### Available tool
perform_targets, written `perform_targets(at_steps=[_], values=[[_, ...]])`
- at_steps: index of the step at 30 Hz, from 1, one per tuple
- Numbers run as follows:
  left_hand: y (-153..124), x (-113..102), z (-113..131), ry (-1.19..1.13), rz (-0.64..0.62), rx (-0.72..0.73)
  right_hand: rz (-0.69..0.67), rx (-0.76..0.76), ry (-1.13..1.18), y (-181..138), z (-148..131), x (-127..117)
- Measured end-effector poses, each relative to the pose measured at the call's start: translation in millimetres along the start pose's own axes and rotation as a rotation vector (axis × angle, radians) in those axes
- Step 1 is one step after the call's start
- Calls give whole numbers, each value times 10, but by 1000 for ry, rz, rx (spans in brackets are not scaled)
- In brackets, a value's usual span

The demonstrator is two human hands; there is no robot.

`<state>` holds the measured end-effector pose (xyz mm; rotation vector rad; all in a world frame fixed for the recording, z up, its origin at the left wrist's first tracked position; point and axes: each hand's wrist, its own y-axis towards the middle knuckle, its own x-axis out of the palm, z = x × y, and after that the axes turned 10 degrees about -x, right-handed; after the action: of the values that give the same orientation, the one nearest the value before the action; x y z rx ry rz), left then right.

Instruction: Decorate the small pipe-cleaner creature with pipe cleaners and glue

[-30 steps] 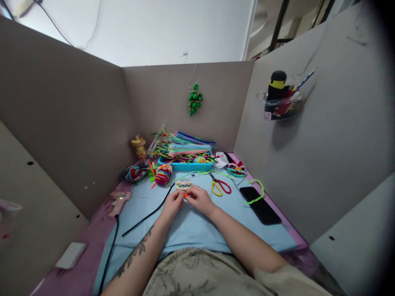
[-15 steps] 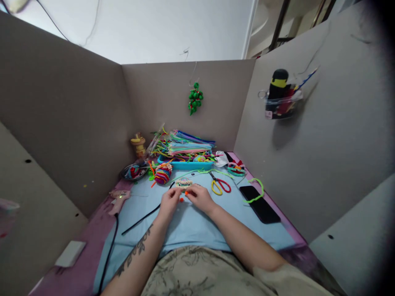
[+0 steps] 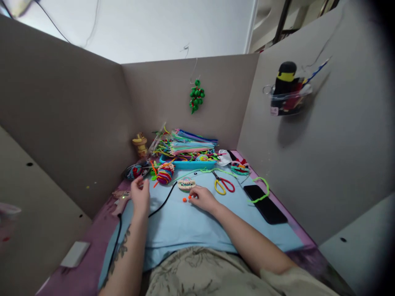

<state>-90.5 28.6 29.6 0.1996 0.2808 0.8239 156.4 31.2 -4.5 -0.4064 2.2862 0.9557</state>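
Note:
My right hand pinches a small orange ball between its fingertips, low over the blue cloth. Just left of it a second orange ball lies on the cloth. Beyond these sits a cream and green fuzzy piece with what look like eyes. My left hand is raised at the left, fingers loosely curled and apart, holding nothing that I can see. Next to it lies a pink glue gun with a lit spot, partly hidden by the hand. A black pipe cleaner curves across the cloth.
Scissors and a black phone with a green pipe cleaner lie to the right. At the back a blue tray holds heaped pipe cleaners, beside a striped bundle and a bowl. Grey partitions enclose the table.
My left hand has left the right hand and moved left toward the glue gun and bowl. The right hand stays near the fuzzy piece with an orange ball. The view has shifted slightly.

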Motion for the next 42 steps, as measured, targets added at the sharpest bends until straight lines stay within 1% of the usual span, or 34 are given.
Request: perform_targets(at_steps=[3, 5, 6, 8, 10, 12, 14, 17, 18, 20, 22, 23, 24, 26, 28, 30, 31, 33, 34, 36, 38, 39, 40, 42], values=[[351, -12, 9, 589, -207, 196, 17, -15, 14, 6, -24, -10], [485, 72, -19, 915, -324, 186, 36, -10, 15, 4, -11, -5], [522, 129, -43, 1022, -380, 162, 43, 2, 14, 1, 6, 0], [552, 246, -102, 1134, -456, 127, 32, 49, 13, -6, 56, 15], [551, 330, -154, 1165, -476, 132, -22, 124, -1, -9, 113, 37], [547, 361, -179, 1189, -477, 125, -93, 193, -21, -5, 157, 61], [556, 334, -173, 1218, -501, 76, -143, 228, -32, 6, 173, 81], [593, 209, -125, 1200, -514, 40, -164, 230, -40, 14, 144, 93], [606, 153, -105, 1165, -494, 45, -160, 221, -49, 11, 125, 93], [618, 40, -61, 1039, -406, 68, -137, 190, -75, 0, 81, 91], [600, -54, -6, 811, -296, 78, -107, 152, -91, -15, 37, 89], [578, -89, 28, 654, -259, 73, -95, 136, -90, -21, 18, 89], [546, -113, 67, 475, -249, 60, -83, 122, -85, -26, 2, 90], [462, -134, 157, 110, -302, 2, -64, 101, -66, -31, -21, 87], [364, -129, 252, -170, -392, -62, -44, 89, -46, -29, -32, 79], [262, -109, 332, -327, -463, -91, -21, 78, -27, -24, -35, 67], [210, -96, 361, -359, -480, -83, -8, 74, -16, -20, -37, 61], [96, -70, 389, -322, -461, -3, 21, 63, 11, -12, -43, 52], [33, -56, 388, -255, -424, 75, 37, 56, 27, -7, -49, 50], [-108, -25, 359, -67, -371, 294, 70, 46, 63, 1, -67, 48], [-258, 15, 310, 118, -393, 526, 103, 41, 95, 9, -88, 47], [-330, 41, 285, 197, -407, 620, 120, 39, 106, 12, -99, 45], [-395, 70, 260, 268, -392, 685, 135, 37, 115, 14, -108, 42], [-494, 133, 215, 366, -344, 748, 162, 27, 123, 16, -124, 33]])
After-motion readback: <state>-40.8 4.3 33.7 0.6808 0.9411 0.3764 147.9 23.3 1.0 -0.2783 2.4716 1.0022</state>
